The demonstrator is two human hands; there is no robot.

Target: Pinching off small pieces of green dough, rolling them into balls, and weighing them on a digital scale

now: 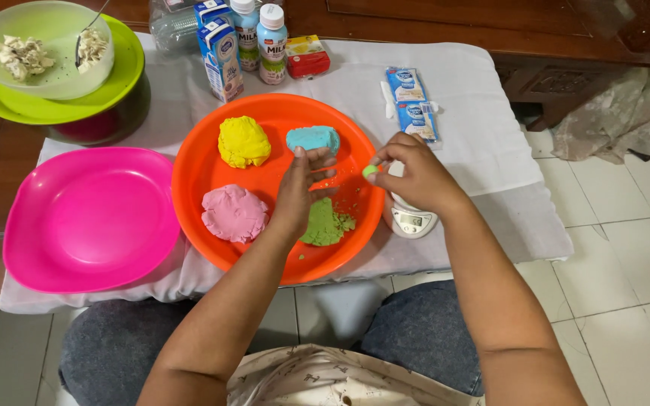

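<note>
Seated at a low table draped with a white cloth [483, 135], working over an orange plate [197, 177] near the table's front edge. Right hand [419, 177] raised just past the plate's right rim, thumb and forefinger pressed together on a small green dough piece [370, 171]; pinching it, no more. Left hand [299, 192] hovering above the middle of the plate, fingers loosely curled and apart, holding nothing visible, nearest the green dough lump [325, 223] lying at the plate's front right with crumbs scattered beside it.

Also on the plate: yellow dough ball [243, 140] toward the back left, blue dough block [314, 138] toward the back, pink dough ball [233, 213] at the front left, all apart from one another. Under the right hand, a small white kitchen scale [412, 220] at the plate's right edge.

To the left, an empty pink plate [88, 218] just beside the orange one. At the table's back left corner, a pale green bowl [43, 26] with whitish lumps, stacked on a lime plate [126, 71]. Along the back edge, milk cartons and bottles [242, 41], a red-and-yellow packet [308, 56], two blue sachets [414, 101].

Judging by looks: dough soft, light, crumbly, easily dented and likely to shed bits; best taken with a gentle fingertip pinch for small pieces, cupped from beneath for whole lumps.
</note>
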